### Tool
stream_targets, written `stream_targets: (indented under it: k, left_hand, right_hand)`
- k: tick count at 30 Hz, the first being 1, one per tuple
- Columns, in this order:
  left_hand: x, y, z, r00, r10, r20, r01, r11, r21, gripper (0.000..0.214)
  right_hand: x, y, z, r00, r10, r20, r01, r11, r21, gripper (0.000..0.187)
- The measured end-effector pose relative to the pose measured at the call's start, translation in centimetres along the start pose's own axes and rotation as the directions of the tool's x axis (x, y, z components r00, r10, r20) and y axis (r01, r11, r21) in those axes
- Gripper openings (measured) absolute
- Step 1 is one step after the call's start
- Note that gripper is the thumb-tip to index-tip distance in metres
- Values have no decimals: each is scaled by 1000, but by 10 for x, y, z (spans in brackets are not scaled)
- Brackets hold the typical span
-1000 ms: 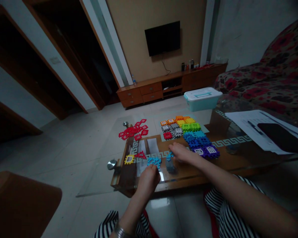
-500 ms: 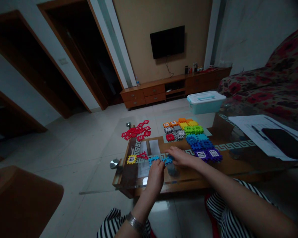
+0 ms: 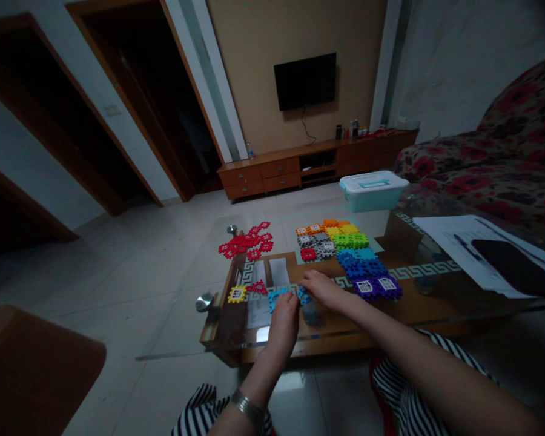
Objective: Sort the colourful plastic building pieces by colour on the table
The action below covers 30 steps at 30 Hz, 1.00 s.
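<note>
My left hand point(image 3: 284, 324) pinches a light-blue interlocking plastic tile point(image 3: 277, 297) at the near side of the glass-topped coffee table point(image 3: 345, 332). My right hand point(image 3: 320, 289) grips a second blue tile point(image 3: 304, 295) from the other side. The fingers hide where the two tiles meet, so I cannot tell whether they are joined. A yellow window tile point(image 3: 237, 294) and a red triangular frame point(image 3: 257, 288) lie left of my hands. Sorted orange, green, grey, blue and purple tiles point(image 3: 350, 254) spread beyond my right hand, with a red tile cluster point(image 3: 246, 243) farther left.
Papers point(image 3: 476, 254) and a black tablet or phone point(image 3: 513, 269) lie at the table's right end. A lidded teal storage box point(image 3: 373, 191) stands behind it, beside a floral sofa point(image 3: 495, 163). A brown seat point(image 3: 27, 369) is at the lower left.
My hands have drawn closer together, bringing the blue tiles to meet between them. My left hand has moved up the table, and my right hand has moved left.
</note>
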<state>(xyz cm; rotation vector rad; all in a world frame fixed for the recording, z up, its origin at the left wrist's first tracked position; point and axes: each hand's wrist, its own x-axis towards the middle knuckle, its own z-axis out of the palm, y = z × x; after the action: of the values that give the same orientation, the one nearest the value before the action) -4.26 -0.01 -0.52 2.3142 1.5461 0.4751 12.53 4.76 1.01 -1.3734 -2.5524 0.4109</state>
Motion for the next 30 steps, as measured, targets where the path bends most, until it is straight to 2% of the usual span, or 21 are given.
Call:
stream_targets:
  k: [2, 6, 12, 16, 23, 30]
  left_hand:
    - [0, -2, 2, 999, 19, -29, -20, 999, -33, 31]
    - [-1, -6, 6, 997, 27, -74, -31, 998, -50, 28]
    - [-2, -8, 10, 993, 4, -121, -17, 993, -113, 29]
    - [-3, -6, 7, 993, -50, -103, 35, 990, -134, 29]
    - [-4, -9, -20, 965, -148, -216, 168, 983, 77, 31]
    - [-1, -22, -28, 961, -259, -98, 274, 942, 194, 44]
  right_hand:
    - [-2, 1, 5, 999, -27, 18, 27, 1000, 9, 27]
    - [-5, 12, 11, 998, -62, 33, 59, 996, 73, 48]
    - [-2, 13, 9, 997, -70, 20, 67, 988, 142, 47]
    - [2, 10, 10, 998, -62, 24, 57, 982, 181, 52]
    - [4, 12, 12, 998, -53, 26, 48, 986, 159, 52]
    - [3, 2, 4, 993, -76, 91, 67, 993, 102, 37]
